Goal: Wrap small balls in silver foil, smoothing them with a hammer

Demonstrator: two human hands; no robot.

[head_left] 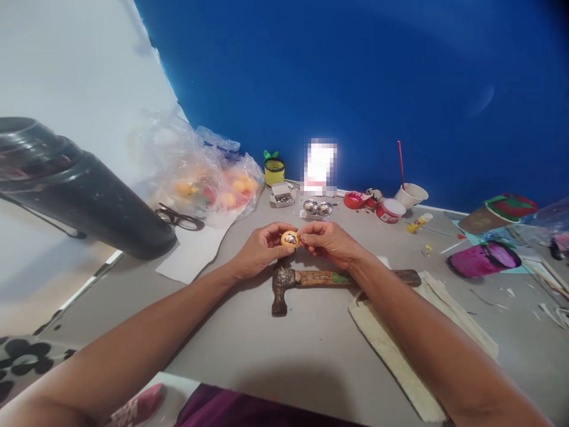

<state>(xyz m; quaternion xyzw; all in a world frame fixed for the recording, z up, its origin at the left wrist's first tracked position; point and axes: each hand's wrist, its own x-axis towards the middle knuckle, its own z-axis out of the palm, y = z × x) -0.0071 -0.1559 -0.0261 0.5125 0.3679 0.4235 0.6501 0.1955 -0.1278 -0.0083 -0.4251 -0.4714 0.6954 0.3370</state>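
Between the fingers of my left hand (267, 248) is a small orange ball (290, 239) with silvery metal pieces on its near face. The fingertips of my right hand (329, 242) are pinched together at the ball's right side; whether they hold a tiny piece there is hidden. Just below both hands a claw hammer (320, 279) lies on the table, its rusty head to the left and its wooden handle running under my right forearm. A folded cream cloth (382, 332) lies beneath that forearm.
Behind my hands stand a small open box of metal bits (283, 196) and two shiny silver balls (317, 207). Plastic bags with orange balls (208, 184), glasses (182, 219) and a large dark flask (89, 190) are left. Paint pots (391, 210) and a purple cup (482, 260) are right.
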